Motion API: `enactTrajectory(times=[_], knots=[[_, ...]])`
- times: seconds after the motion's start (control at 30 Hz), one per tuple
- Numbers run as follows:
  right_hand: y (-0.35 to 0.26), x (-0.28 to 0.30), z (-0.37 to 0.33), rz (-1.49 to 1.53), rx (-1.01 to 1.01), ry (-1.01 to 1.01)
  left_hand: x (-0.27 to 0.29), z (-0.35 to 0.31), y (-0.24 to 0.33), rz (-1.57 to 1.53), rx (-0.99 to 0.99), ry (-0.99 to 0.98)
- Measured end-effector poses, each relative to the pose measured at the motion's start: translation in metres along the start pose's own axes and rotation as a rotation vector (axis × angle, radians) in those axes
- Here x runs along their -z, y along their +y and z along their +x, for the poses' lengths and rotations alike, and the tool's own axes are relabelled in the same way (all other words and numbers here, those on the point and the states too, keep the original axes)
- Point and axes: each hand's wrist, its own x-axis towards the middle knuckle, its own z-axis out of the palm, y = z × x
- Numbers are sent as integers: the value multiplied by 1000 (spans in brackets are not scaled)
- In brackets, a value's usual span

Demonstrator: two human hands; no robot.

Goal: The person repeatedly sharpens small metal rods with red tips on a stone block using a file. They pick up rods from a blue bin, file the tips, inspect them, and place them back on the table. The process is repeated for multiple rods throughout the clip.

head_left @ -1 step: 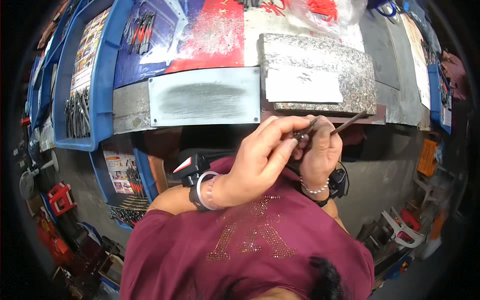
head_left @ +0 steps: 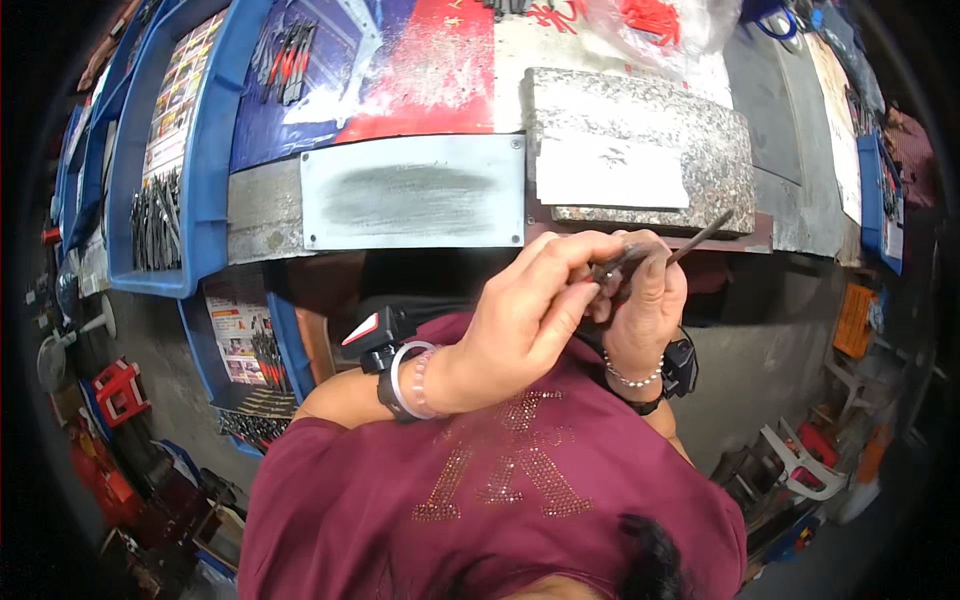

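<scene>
My left hand point(head_left: 535, 310) is closed, its thumb and fingers pinching a small dark slender piece point(head_left: 622, 258) whose kind I cannot make out. Close against it, my right hand point(head_left: 645, 305) is closed too. A thin dark rod point(head_left: 706, 233) sticks out of the right hand, slanting up and to the right. The inner end of the rod is hidden among the fingers. Both hands are just off the front edge of the bench, below a speckled stone block point(head_left: 710, 130) with a white paper sheet point(head_left: 610, 172) on it.
Left of the stone a pale board point(head_left: 410, 230) with a dark smudge is fixed to the bench. Blue trays point(head_left: 205, 180) holding dark slender pieces stand at the left. Black and red pieces point(head_left: 290, 65) lie farther back, near a plastic bag of red pieces point(head_left: 650, 20).
The rod's free end has swung slightly upward. My right fingers have shifted a little over the small dark piece, while my left hand has barely moved.
</scene>
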Motion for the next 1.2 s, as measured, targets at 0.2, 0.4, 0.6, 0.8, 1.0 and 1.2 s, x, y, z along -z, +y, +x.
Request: enactTrajectory(times=[0.2,0.4,0.6,0.8,1.0,1.2], knots=[[-5,0,7,37,-54,38,8,-3,-4,285,-227,90],[-4,-2,15,76,-82,78,21,-11,-2,274,-121,55],[-2,-15,1,-1,-177,40,20,-6,-2,226,-148,42],[13,-26,-6,-491,200,-4,23,-10,-5,30,-29,16],[12,-27,-6,-489,297,-48,18,-17,-13,-288,-22,-22],[-8,-25,3,-267,207,-132,25,-12,-2,-471,164,-213]])
